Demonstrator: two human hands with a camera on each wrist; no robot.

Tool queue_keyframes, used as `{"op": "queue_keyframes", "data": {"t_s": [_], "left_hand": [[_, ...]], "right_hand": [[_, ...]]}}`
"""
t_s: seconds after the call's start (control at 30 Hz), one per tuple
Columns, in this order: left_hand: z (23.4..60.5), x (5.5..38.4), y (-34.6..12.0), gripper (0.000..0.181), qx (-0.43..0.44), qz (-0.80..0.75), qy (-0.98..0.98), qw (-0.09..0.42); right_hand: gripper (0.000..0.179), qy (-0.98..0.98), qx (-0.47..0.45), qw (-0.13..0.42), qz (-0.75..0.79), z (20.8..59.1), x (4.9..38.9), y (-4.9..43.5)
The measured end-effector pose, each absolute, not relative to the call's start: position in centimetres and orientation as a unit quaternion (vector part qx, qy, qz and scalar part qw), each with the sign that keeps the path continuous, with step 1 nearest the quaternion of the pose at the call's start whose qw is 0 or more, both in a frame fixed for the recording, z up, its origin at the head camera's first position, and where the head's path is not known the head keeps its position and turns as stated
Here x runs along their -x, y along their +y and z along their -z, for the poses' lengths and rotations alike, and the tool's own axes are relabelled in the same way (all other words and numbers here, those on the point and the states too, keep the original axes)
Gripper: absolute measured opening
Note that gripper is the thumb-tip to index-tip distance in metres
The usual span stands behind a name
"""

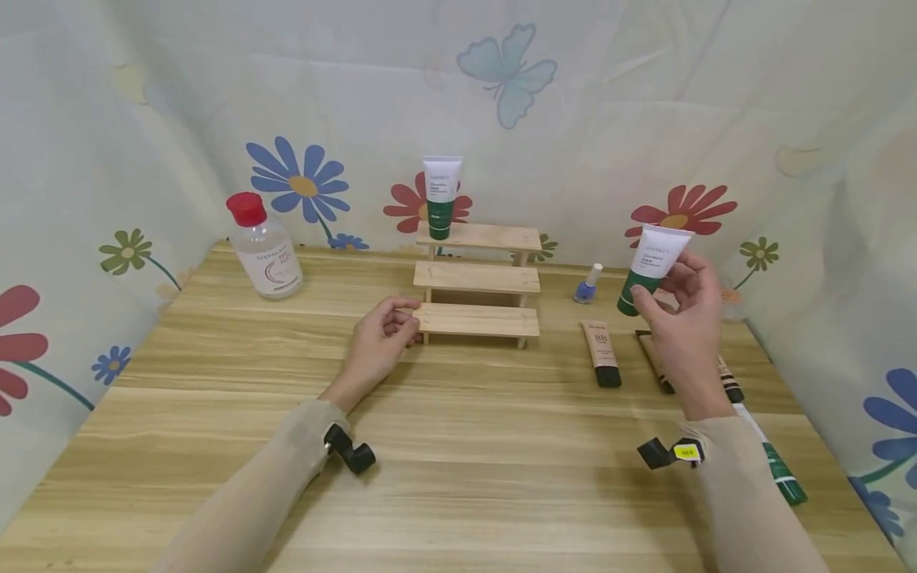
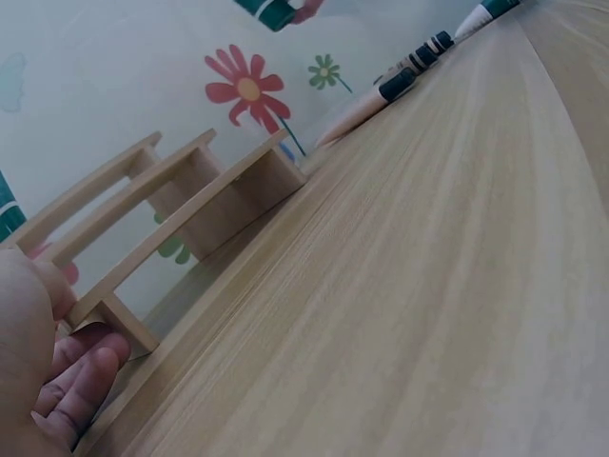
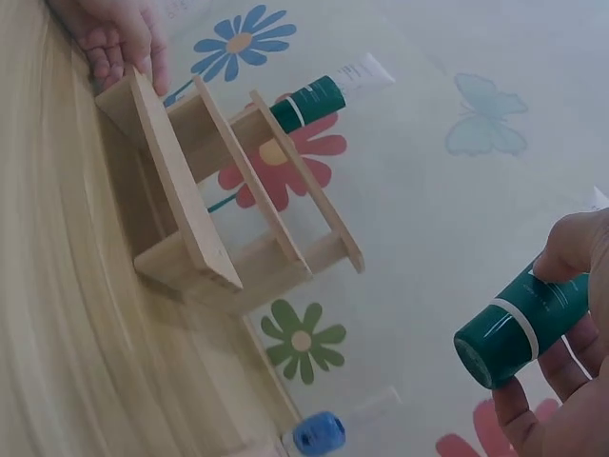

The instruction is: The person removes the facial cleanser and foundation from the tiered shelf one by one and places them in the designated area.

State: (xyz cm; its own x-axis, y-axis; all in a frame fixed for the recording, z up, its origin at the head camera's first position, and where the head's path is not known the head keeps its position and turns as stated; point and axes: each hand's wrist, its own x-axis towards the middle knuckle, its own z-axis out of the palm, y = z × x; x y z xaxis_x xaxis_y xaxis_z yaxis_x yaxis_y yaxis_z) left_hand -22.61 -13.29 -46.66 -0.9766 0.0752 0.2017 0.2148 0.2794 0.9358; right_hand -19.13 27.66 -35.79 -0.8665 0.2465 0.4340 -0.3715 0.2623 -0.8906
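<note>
A three-step wooden display stand (image 1: 476, 321) is on the table, near the back. My left hand (image 1: 380, 338) grips the left end of its lowest step, thumb above and fingers curled below, as the left wrist view shows. On the top step, at the left, a white and green cream tube (image 1: 440, 199) stands upright on its cap. My right hand (image 1: 688, 318) holds a second white and green cream tube (image 1: 653, 259) raised at the right, slightly tilted, green cap down. In the right wrist view, thumb and fingers wrap this tube (image 3: 519, 328).
A clear bottle (image 1: 268, 259) with a red cap stands at the back left. Right of the stand are a blue nail polish bottle (image 1: 587, 285) and a BB cream tube (image 1: 600, 354). More tubes lie under and beside my right arm, one white and green (image 1: 784, 473).
</note>
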Motion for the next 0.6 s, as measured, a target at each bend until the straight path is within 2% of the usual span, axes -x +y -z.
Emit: {"op": "queue_keyframes", "data": {"t_s": [0.37,0.6], "left_hand": [[46.8,22.7,-13.4,0.026,0.093,0.591,-0.8,0.059],[47.0,22.8,-13.4,0.027,0.095,0.591,-0.799,0.059]], "right_hand": [[0.064,-0.761,0.009,0.285,-0.583,37.4,16.3,31.2],[0.067,-0.759,0.032,0.275,-0.589,38.5,14.4,32.3]]}}
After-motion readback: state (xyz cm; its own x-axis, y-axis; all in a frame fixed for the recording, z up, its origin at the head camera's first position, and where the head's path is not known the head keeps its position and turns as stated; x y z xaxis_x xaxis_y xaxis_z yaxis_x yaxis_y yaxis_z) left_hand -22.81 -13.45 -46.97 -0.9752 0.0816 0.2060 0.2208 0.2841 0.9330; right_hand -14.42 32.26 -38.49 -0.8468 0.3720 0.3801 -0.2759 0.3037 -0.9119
